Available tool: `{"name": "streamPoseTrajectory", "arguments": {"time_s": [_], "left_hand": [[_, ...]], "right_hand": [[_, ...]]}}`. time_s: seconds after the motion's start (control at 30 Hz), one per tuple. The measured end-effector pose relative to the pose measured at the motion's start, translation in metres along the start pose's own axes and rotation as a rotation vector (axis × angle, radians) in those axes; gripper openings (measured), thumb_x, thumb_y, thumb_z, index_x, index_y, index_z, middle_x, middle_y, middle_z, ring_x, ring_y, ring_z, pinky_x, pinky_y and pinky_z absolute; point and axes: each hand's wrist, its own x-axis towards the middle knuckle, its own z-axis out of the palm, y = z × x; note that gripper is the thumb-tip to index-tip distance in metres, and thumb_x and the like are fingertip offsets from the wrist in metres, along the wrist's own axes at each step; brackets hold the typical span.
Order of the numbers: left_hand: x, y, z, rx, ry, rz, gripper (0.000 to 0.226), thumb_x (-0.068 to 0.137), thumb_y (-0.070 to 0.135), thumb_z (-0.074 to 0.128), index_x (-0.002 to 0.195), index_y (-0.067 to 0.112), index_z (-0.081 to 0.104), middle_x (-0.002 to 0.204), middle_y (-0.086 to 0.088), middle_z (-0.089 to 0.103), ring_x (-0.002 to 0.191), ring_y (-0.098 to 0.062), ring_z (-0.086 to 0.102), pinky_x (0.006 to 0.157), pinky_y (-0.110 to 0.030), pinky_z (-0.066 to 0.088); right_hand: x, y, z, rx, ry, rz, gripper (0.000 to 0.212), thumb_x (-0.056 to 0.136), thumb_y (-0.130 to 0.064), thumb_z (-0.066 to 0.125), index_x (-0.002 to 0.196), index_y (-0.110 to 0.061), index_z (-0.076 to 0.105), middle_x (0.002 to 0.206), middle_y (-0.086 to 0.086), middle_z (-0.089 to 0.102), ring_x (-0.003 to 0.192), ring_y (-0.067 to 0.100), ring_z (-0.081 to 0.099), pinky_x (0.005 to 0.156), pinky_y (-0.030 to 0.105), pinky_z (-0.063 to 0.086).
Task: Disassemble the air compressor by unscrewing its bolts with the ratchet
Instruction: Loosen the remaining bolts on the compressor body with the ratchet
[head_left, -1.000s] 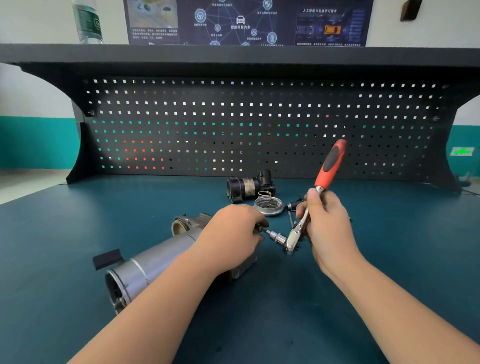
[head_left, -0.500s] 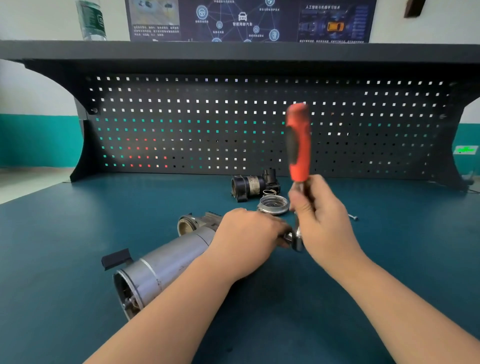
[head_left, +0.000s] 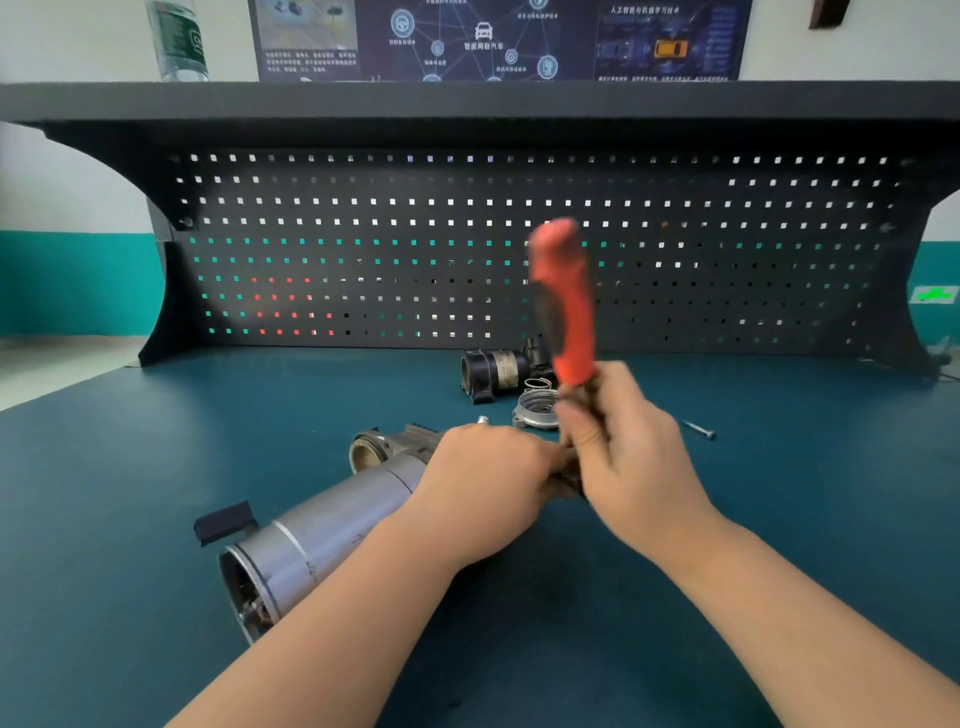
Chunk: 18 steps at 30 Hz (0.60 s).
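The air compressor (head_left: 322, 525), a silver metal cylinder with a grey cast head, lies on its side on the dark teal surface (head_left: 130, 467), slanting from the near left toward the middle, its open end toward the near edge. The left hand (head_left: 483, 483) reaches in from the near edge, forearm angled up and right, palm down over the compressor's head; its fingers curl around that end, though what they grip underneath is hidden. The right hand (head_left: 634, 457) comes in from the near right corner, wrist bent up, fingers wrapped around the lower shaft of the ratchet with a red and black handle (head_left: 563, 306), which stands nearly upright and is blurred. The ratchet's head is hidden between the two hands. Toward the far edge lie a black cylindrical motor part (head_left: 493, 371), a round grey metal cap (head_left: 537, 410) and a thin loose bolt (head_left: 698, 428), apart to the right.
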Motion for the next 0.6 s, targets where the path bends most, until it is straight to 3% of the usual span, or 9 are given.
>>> {"name": "streamPoseTrajectory", "arguments": {"time_s": [0.07,0.13,0.2,0.23,0.33,0.4,0.47,0.6], "left_hand": [[0.000,0.000,0.002,0.064,-0.014,-0.035,0.018,0.090,0.024,0.047,0.074,0.026,0.038,0.072,0.001,0.053,0.076,-0.027,0.060,0.059,-0.029,0.029],[0.000,0.001,0.003,0.059,-0.013,-0.021,0.012,0.090,0.024,0.046,0.078,0.027,0.046,0.075,0.002,0.056,0.075,-0.027,0.060,0.058,-0.030,0.030],[0.001,0.000,0.004,0.057,0.002,0.007,0.016,0.092,0.031,0.044,0.102,0.032,0.057,0.086,0.001,0.064,0.080,-0.024,0.060,0.059,-0.029,0.032],[0.001,0.000,0.005,0.061,0.009,0.014,0.021,0.093,0.035,0.043,0.110,0.036,0.055,0.090,0.002,0.066,0.084,-0.023,0.061,0.061,-0.029,0.034],[0.002,0.000,0.009,0.027,0.048,0.010,0.023,0.093,0.043,0.042,0.113,0.036,0.053,0.098,0.004,0.067,0.091,-0.021,0.061,0.066,-0.030,0.038],[0.001,-0.003,0.009,-0.018,0.055,0.011,0.025,0.092,0.045,0.043,0.114,0.037,0.053,0.101,0.006,0.067,0.094,-0.019,0.061,0.070,-0.030,0.044],[-0.001,-0.004,0.009,-0.040,0.050,0.051,0.026,0.092,0.046,0.044,0.117,0.040,0.052,0.100,0.008,0.066,0.095,-0.016,0.060,0.074,-0.033,0.048],[-0.001,-0.004,0.004,-0.046,0.002,0.081,0.019,0.091,0.044,0.045,0.105,0.037,0.055,0.091,0.007,0.066,0.088,-0.018,0.060,0.067,-0.033,0.046]], "right_hand": [[-0.002,-0.004,0.005,-0.121,-0.056,-0.133,0.025,0.093,-0.033,0.042,0.099,-0.012,0.055,0.073,-0.009,0.063,0.064,0.012,0.054,0.059,0.028,0.042],[0.001,0.000,0.007,-0.079,0.023,-0.040,0.019,0.094,-0.031,0.044,0.095,-0.015,0.053,0.068,-0.014,0.058,0.062,0.008,0.050,0.058,0.021,0.039],[0.007,0.011,0.006,0.056,0.167,0.259,0.015,0.098,-0.026,0.045,0.086,-0.020,0.049,0.063,-0.011,0.055,0.056,0.003,0.049,0.057,0.019,0.038],[0.009,0.018,0.006,0.149,0.235,0.498,0.018,0.099,-0.025,0.044,0.083,-0.020,0.048,0.063,-0.008,0.055,0.053,0.003,0.048,0.057,0.023,0.039],[0.008,0.034,0.010,0.799,0.473,1.236,0.023,0.101,-0.021,0.045,0.079,-0.013,0.046,0.065,0.003,0.051,0.040,0.011,0.048,0.042,0.021,0.039],[0.006,0.033,0.014,0.989,0.519,1.382,0.025,0.102,-0.018,0.043,0.078,-0.011,0.044,0.065,0.004,0.047,0.035,0.012,0.048,0.036,0.019,0.037],[0.006,0.032,0.016,0.794,0.440,1.193,0.024,0.102,-0.022,0.042,0.080,-0.014,0.046,0.066,0.003,0.050,0.049,0.015,0.048,0.048,0.026,0.039],[0.003,0.012,0.001,0.149,0.132,0.322,0.016,0.098,-0.030,0.044,0.086,-0.021,0.044,0.063,-0.009,0.055,0.057,0.009,0.048,0.058,0.028,0.039]]}}
